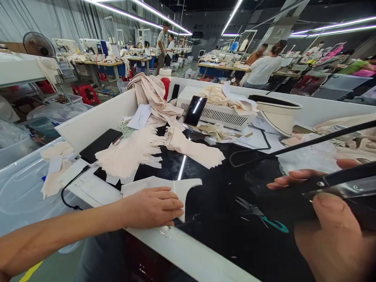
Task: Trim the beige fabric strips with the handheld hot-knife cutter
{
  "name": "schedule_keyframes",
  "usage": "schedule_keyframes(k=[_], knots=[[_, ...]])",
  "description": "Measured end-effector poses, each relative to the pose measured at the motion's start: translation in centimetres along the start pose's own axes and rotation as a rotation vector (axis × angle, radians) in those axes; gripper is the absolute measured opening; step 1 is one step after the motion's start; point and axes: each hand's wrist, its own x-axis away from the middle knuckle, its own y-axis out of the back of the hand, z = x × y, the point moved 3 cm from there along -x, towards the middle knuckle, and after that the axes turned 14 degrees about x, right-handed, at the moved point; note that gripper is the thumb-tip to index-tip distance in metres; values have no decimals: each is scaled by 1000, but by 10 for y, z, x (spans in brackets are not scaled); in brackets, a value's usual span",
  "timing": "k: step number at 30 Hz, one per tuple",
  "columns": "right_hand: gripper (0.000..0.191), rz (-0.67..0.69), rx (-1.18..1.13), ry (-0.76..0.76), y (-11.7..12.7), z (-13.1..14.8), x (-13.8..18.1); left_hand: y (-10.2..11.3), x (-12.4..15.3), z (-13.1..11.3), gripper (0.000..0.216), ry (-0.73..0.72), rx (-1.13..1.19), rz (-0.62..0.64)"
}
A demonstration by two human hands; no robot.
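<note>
Fabric piece (179, 187) lies on the black glass table (217, 203), under our flat, open left hand (152, 207). Our right hand (329, 219) is closed around a dark tool (337, 188). We should press the piece flat and keep our fingers away from its edge.

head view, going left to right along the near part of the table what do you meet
black cable → left hand flat on a white cut piece → teal-handled scissors → right hand closed on a black tool
</note>
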Motion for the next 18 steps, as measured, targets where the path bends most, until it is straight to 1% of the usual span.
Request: schedule_keyframes(k=[2, 5, 8, 11, 15, 18], knots=[[55, -4, -78, -29, -8, 6, 2, -1, -2, 0, 23, -8, 4, -10], [64, 17, -91, 1, -19, 16, 9, -4, -5, -1, 22, 1, 11, -10], [68, 109, -142, -18, -29, 23, 21, -6, -8, -1, 23, 24, 28, -21], [64, 200, -210, -26, -38, 31, 39, -8, -11, -1, 23, 30, 46, -46], [57, 235, -241, 17, -46, 41, 63, -12, -17, -2, 14, 40, 76, -66], [53, 286, -252, 37, -52, 43, 75, -15, -20, -2, 19, 69, 110, -75]])
